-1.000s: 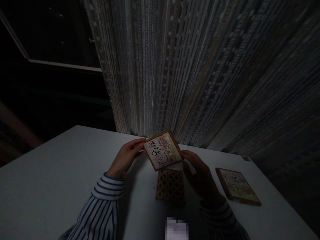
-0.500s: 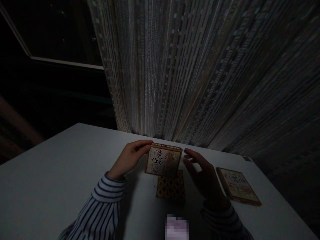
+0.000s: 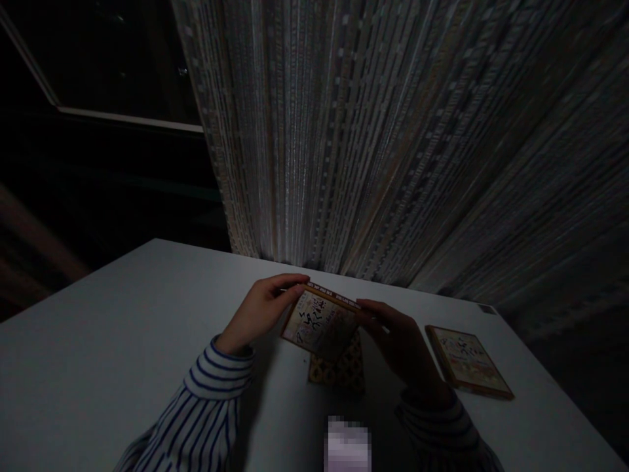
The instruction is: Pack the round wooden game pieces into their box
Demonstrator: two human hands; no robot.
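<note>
A flat chess box [image 3: 319, 321] with dark brushwork characters on a pale face is held up and tilted, its right side lower. My left hand [image 3: 263, 308] pinches its upper left corner between thumb and fingers. At the upper right corner, my right hand [image 3: 400, 337] closes its fingers on the edge, partly in shadow. Below and partly behind the box, a tray of round brown pieces [image 3: 337, 373] lies on the table, its upper part covered. To the right of my right hand lies a second box [image 3: 469, 362] with similar print.
The white table [image 3: 162, 347] runs up to a hanging string curtain [image 3: 314, 144] at the back. A small dark card-like patch [image 3: 486, 309] sits at the far right corner. A blurred-out pale patch [image 3: 348, 446] shows at the bottom. The light is dim.
The chess box has tipped, its right side going down. My right hand, apart from it before, has moved left and now grips its right corner. My left hand keeps its hold.
</note>
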